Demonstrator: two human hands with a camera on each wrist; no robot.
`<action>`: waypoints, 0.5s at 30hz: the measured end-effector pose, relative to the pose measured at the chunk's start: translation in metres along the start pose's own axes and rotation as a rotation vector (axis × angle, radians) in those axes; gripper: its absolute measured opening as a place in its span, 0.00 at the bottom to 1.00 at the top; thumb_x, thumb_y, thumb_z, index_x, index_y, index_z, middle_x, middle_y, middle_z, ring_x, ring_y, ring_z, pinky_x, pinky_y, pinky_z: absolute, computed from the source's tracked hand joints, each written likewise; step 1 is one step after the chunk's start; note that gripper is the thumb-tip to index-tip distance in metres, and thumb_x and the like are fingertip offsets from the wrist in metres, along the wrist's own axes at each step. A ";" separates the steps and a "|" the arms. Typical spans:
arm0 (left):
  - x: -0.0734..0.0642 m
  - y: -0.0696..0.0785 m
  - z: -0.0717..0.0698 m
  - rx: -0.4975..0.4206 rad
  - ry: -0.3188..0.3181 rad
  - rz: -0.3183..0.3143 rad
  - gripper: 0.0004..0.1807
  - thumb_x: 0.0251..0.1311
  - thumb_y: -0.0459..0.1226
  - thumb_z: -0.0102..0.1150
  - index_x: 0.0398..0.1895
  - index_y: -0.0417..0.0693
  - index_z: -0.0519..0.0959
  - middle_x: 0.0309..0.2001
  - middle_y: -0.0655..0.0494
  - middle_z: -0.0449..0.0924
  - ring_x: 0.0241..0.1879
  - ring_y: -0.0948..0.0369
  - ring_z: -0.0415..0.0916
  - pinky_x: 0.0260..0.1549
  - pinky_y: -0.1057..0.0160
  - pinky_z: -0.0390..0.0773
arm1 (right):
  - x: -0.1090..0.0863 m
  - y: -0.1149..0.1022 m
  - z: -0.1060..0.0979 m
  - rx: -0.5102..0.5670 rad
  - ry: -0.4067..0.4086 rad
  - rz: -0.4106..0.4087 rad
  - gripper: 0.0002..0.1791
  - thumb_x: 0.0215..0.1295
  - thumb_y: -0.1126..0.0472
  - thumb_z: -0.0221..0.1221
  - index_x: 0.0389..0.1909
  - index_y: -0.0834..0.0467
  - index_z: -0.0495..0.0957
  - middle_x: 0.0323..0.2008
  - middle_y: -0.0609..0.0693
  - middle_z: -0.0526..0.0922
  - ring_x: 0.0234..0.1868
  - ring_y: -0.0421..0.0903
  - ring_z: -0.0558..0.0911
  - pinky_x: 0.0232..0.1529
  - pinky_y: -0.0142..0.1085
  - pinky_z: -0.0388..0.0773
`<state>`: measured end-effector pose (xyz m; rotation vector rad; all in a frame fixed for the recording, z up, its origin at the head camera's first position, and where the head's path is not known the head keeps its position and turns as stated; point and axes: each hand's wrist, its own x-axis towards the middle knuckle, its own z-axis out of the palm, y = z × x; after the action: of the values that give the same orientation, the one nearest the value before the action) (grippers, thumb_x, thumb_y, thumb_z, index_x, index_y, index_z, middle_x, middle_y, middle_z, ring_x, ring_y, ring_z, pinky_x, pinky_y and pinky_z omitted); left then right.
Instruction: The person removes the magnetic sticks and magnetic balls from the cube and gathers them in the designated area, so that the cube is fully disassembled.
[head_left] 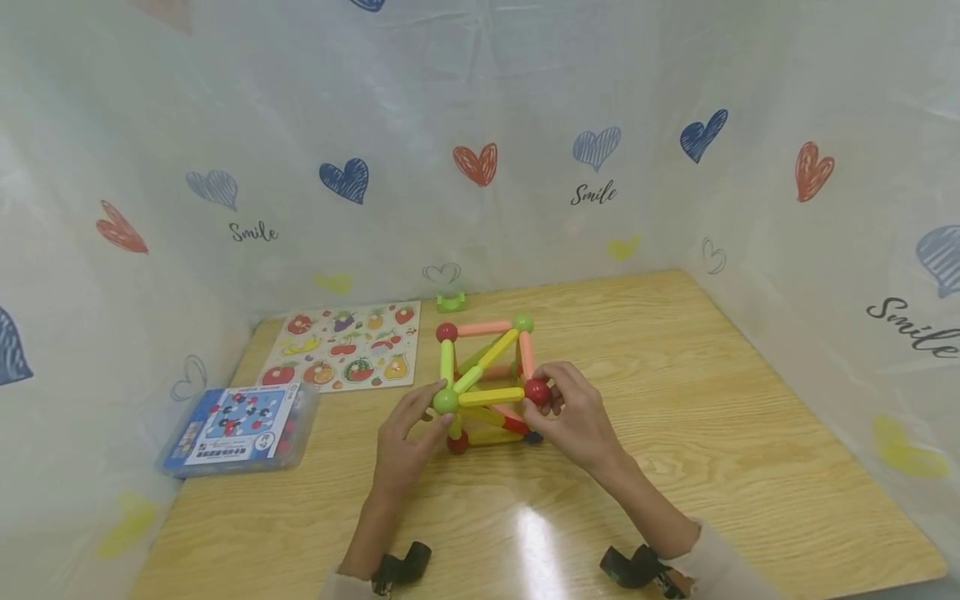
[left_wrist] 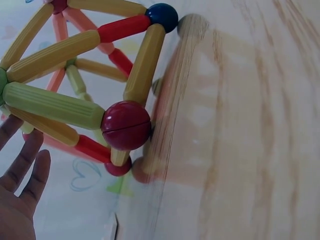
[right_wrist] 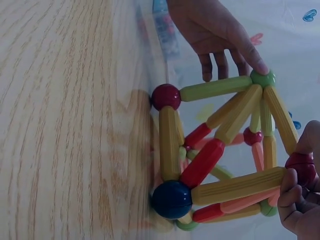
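Observation:
A cube-shaped frame of magnetic sticks (head_left: 491,398) and balls stands on the table in the head view, with diagonal sticks across its faces. My left hand (head_left: 405,442) holds the green ball (head_left: 446,402) at its near upper left corner between thumb and index finger; the other fingers are spread loose. At the near upper right corner, my right hand (head_left: 579,417) pinches the red ball (right_wrist: 300,169). A yellow stick (right_wrist: 282,120) joins these two balls. Below, a red ball (left_wrist: 126,125) and a blue ball (left_wrist: 161,17) form the near bottom corners.
Left on the wooden table (head_left: 712,400) lies a clear plastic case (head_left: 240,429) with a printed label. Behind it is a fruit picture board (head_left: 341,346). A small green piece (head_left: 451,302) sits at the back edge, against the heart-patterned curtain (head_left: 525,233).

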<state>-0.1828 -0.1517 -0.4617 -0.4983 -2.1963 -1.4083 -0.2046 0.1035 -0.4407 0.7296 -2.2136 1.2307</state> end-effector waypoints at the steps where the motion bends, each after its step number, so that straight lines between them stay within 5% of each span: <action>1: 0.000 0.001 0.000 0.003 0.004 0.002 0.25 0.60 0.29 0.66 0.63 0.47 0.79 0.59 0.53 0.78 0.51 0.60 0.75 0.44 0.50 0.79 | 0.000 0.000 0.000 0.012 0.000 0.001 0.17 0.52 0.71 0.68 0.44 0.62 0.77 0.41 0.49 0.78 0.27 0.39 0.77 0.23 0.32 0.80; 15: 0.001 0.009 -0.003 -0.002 0.000 0.005 0.23 0.61 0.30 0.66 0.61 0.45 0.79 0.58 0.53 0.78 0.52 0.60 0.75 0.43 0.49 0.80 | -0.001 0.004 0.001 0.095 -0.002 -0.019 0.17 0.53 0.75 0.64 0.45 0.62 0.80 0.43 0.48 0.80 0.29 0.40 0.79 0.25 0.32 0.81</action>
<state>-0.1783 -0.1507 -0.4535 -0.5046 -2.1927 -1.4080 -0.2069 0.1049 -0.4437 0.7869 -2.1567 1.3337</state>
